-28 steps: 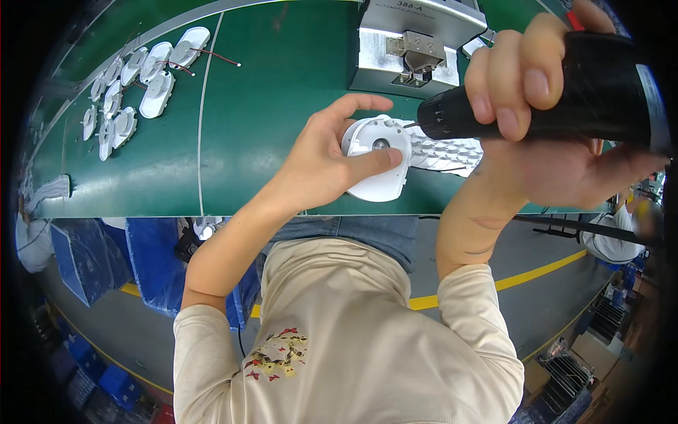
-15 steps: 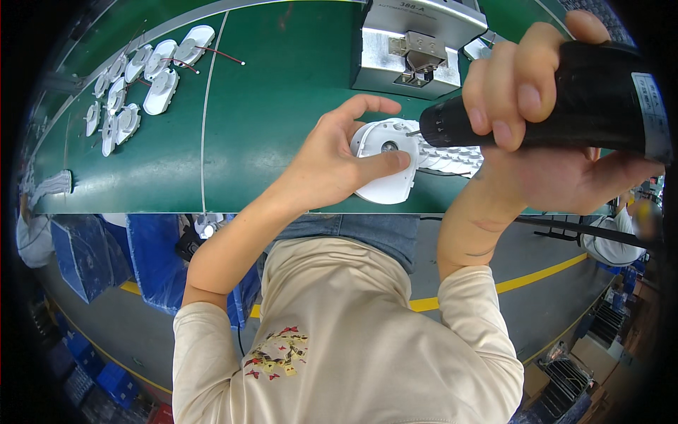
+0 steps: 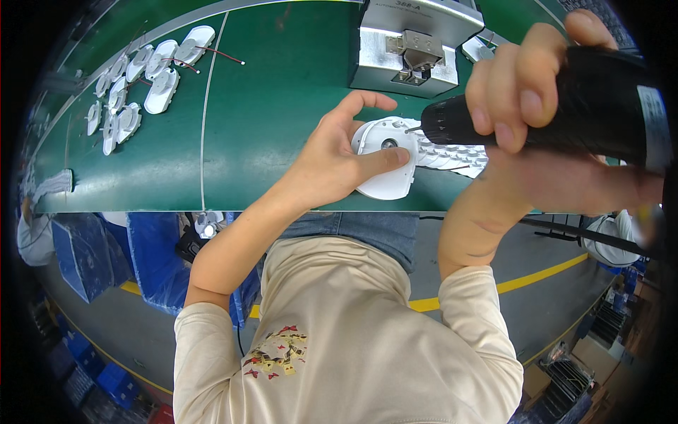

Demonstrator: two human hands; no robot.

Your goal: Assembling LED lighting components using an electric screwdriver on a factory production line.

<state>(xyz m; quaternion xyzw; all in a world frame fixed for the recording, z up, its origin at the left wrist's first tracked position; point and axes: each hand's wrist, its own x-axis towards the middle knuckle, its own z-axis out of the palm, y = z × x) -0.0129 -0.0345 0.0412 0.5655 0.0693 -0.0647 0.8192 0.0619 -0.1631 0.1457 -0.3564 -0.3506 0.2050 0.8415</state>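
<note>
Left hand [image 3: 332, 166] clamps the white housing [image 3: 387, 166] near the bench edge [image 3: 212, 207]; right hand [image 3: 544, 120] grips the black driver [image 3: 565, 113]; open green mat [image 3: 268, 106] leftward.

Worker seen from above. The torso is covered by a cream, long-sleeved top of plain knit fabric, bearing a small printed motif on the chest in red, yellow and dark tones, resembling butterflies or flowers. Both sleeves are pushed up to about the elbow, leaving the forearms bare. Blue denim trousers show below the hem of the top. The left hand [image 3: 339, 166] and the right hand [image 3: 544, 134] are bare, without gloves, rings or a watch; fingernails are short and unpainted.
</note>
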